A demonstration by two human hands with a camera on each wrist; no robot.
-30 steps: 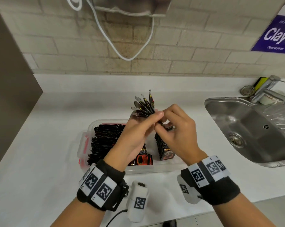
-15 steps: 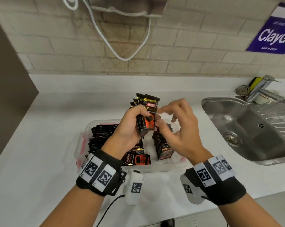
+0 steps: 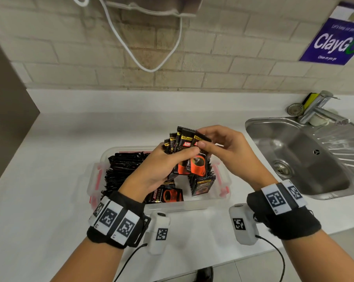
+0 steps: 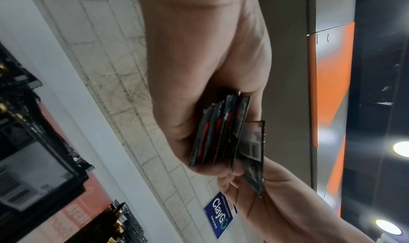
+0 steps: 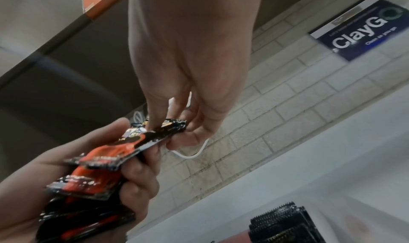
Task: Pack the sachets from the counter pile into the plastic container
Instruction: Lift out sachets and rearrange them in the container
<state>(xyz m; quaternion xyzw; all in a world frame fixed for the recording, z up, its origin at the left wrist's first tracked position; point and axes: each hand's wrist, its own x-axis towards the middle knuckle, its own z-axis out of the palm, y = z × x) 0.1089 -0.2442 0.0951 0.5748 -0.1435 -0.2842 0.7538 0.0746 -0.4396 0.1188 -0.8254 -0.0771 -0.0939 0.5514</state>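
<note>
Left hand (image 3: 162, 167): grips fanned black-and-orange coffee sachets (image 3: 189, 153) above clear plastic container (image 3: 192, 205).
Right hand (image 3: 227, 151): pinches front sachet's top edge.

Both forearms are bare, with no sleeves. The left hand (image 3: 155, 171) and right hand (image 3: 229, 151) are bare too, without gloves or rings. Each wrist carries a black fabric band: left band (image 3: 115, 222), right band (image 3: 284, 216). White rectangular tags printed with black square-pattern markers sit in a row on each band, three showing on the left and two on the right. A small white boxy camera hangs on the inner side of each wrist, left camera (image 3: 158, 233) and right camera (image 3: 242, 224), each with one marker on its face. A thin black cable (image 3: 274, 249) runs from the right camera; another leaves the left one.
</note>
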